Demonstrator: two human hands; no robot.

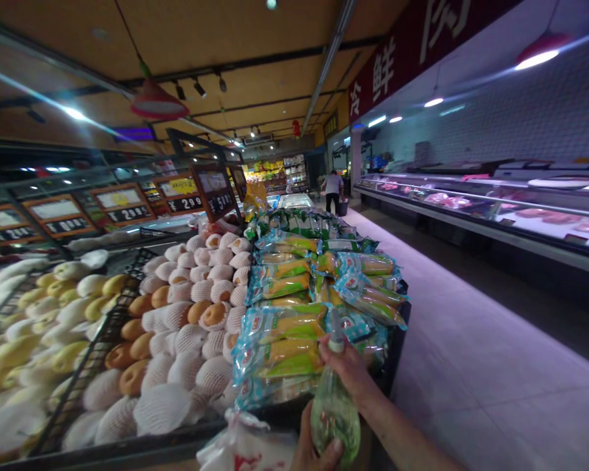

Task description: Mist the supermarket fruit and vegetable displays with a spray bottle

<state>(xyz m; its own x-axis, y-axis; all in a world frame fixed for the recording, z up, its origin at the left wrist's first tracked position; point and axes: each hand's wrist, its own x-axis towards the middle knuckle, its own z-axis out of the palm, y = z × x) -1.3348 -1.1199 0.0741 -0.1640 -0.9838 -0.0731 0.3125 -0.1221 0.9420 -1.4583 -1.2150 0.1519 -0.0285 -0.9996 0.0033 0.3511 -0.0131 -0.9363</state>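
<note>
Bag [334, 415], one, in two hands [352, 371]; one person [332, 188] beyond.

Bag [336, 409] pale green. Packets [289, 325] light blue, yellow, green. Fruit nets [213, 376] whitish.

I log mixed light on my remote feed: warm and dim under the tan ceiling [255, 39], cool and pinkish-violet over the meat counter [436, 196]. The pendant lamp [544, 49] at upper right burns to white, with a pale flare streak; another streak crosses the spotlight [73, 114] at upper left. I note a violet sheen on the floor [451, 333] and deep shadow below the counter. Glints dot the bagged bananas [287, 324] and plastic bag [334, 418]. Wide-angle stretch and softness affect the yellow fruit [14, 353] at the left edge.
</note>
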